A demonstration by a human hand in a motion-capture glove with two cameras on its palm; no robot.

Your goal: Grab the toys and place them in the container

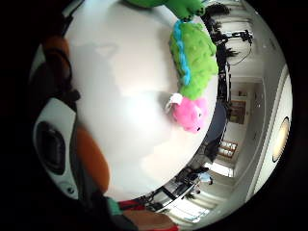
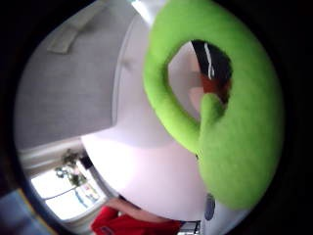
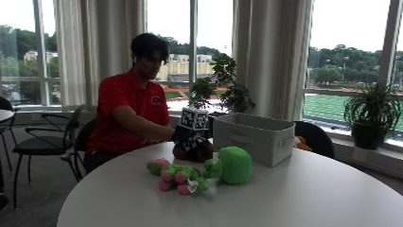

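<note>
The black-gloved right hand [image 3: 189, 137] is held above the round white table [image 3: 315, 194], just beside the near end of the grey fabric storage container [image 3: 258, 137]. It sits on top of a dark brown plush toy [image 3: 195, 151] that stands on the table right under it. From the outside view it is not possible to tell how far the fingers are curled or whether they grip the brown toy. In the thumb side palm view a bright green plush shape [image 2: 230, 122] curves close round the palm and fills much of the picture, with the grey container wall [image 2: 68, 83] beside it; contact with the hand cannot be made out.

A large rounded bright green plush toy [image 3: 234, 164] sits on the table in front of the container, touching or almost touching a smaller green and pink plush toy [image 3: 179, 176] that lies on its side nearer the table's front edge. The little finger side palm view shows this smaller toy [image 1: 192, 72] lying on the white tabletop [image 1: 120, 96], with a fuzzy lime body, a blue ridge along its back, a pink end and a small white tag. No writing can be read on the tag or on the container. The person's bare hand is not visible.
</note>
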